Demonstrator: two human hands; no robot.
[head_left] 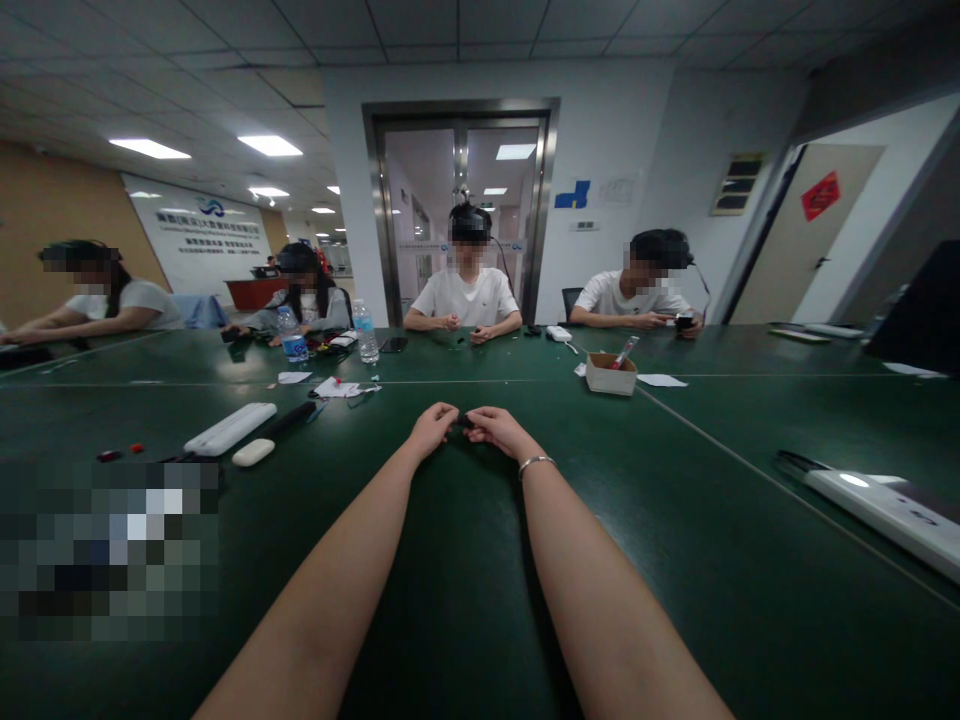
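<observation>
A small black object (pixel 465 421) sits between my two hands, just above or on the green table; it is too small to name. My right hand (pixel 497 430), below a silver bracelet (pixel 535 462), pinches it from the right with thumb and fingers. From the left, my left hand (pixel 435 430) has its fingertips closed at the object's other end. My fingers hide part of it.
Left of my hands lie a white power strip (pixel 231 430), a white oval case (pixel 253 453) and a black pouch-like item (pixel 294 420). Beyond stand water bottles (pixel 366 335) and a small box (pixel 611 376). Another power strip (pixel 892 510) lies right. Several people sit opposite.
</observation>
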